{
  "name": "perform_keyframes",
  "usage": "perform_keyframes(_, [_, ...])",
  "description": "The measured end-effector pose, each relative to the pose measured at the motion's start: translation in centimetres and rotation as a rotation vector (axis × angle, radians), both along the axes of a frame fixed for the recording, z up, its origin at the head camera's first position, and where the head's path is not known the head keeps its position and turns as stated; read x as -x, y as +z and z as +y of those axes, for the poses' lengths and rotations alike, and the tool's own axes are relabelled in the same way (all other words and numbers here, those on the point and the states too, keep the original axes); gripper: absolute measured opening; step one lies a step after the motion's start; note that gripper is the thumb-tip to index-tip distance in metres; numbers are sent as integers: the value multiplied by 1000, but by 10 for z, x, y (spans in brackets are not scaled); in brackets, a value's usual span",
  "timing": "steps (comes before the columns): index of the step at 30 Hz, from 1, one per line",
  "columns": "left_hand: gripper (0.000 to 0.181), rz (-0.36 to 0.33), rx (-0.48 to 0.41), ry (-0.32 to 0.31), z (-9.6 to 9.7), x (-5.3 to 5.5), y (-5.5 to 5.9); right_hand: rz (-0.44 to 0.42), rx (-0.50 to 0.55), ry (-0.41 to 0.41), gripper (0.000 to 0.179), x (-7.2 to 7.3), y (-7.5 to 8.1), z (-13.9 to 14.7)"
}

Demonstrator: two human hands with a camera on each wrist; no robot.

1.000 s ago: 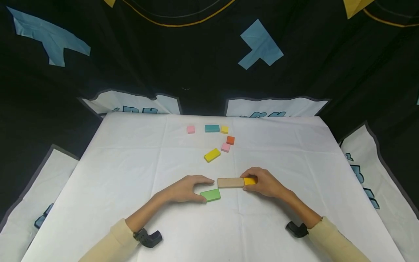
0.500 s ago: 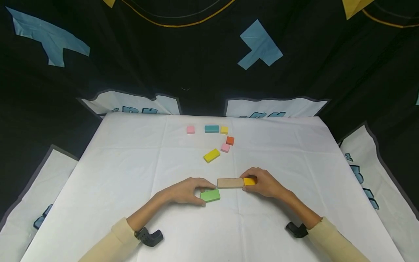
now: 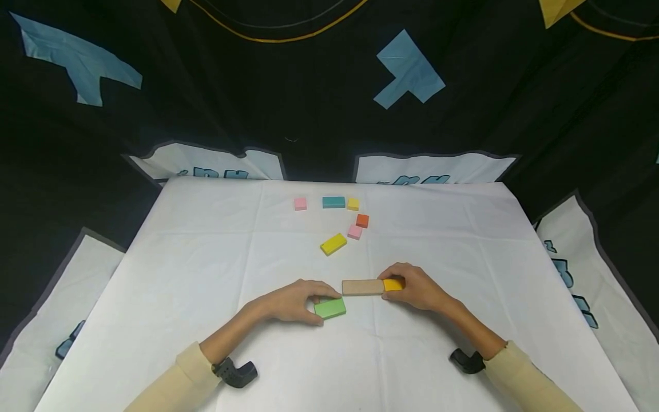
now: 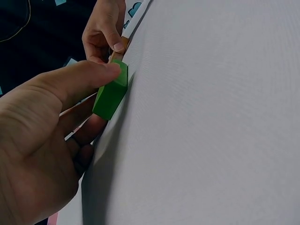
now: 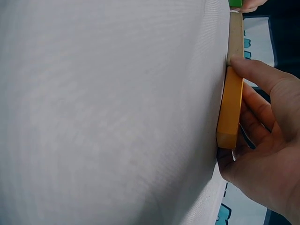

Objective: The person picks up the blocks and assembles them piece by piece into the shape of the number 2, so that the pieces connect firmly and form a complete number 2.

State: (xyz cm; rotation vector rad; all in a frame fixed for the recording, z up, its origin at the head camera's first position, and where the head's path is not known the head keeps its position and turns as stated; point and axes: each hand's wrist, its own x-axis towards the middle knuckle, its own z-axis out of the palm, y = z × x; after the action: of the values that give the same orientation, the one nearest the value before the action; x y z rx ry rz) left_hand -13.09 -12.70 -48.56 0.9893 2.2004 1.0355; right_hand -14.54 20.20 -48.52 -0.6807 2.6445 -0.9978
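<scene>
My left hand [image 3: 293, 301] pinches a green block [image 3: 330, 309] between thumb and fingers; in the left wrist view the thumb lies against the green block [image 4: 112, 93]. Right beside it, a plain wooden block [image 3: 362, 288] lies end to end with an orange block [image 3: 393, 285]. My right hand [image 3: 416, 289] holds the orange block, its thumb and index fingertip around the joint between the two. Seen from the right wrist, the orange block [image 5: 229, 110] lies flat on the cloth, in line with the wooden block [image 5: 236, 37].
Farther back on the white cloth [image 3: 206, 257] lie a yellow block [image 3: 333, 244], a pink block [image 3: 354, 232], a red-orange block [image 3: 362, 221], a small yellow block [image 3: 353, 203], a teal block [image 3: 333, 202] and another pink block [image 3: 300, 203]. A black curtain [image 3: 319, 126] stands behind.
My left fingers have come down onto the far side of the green block, and the thumb has settled along its near side. The green block has barely shifted. My right hand stays in place.
</scene>
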Motion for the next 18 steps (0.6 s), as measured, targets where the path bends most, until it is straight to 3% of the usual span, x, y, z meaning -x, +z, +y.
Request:
perform_keyframes(9, [67,23,116,-25,0,-2,2,1,-3,1,32,0,-1,0])
perform_keyframes(18, [71,56,139,-57,-1,0,3,12,-7,7,32,0,-2,1])
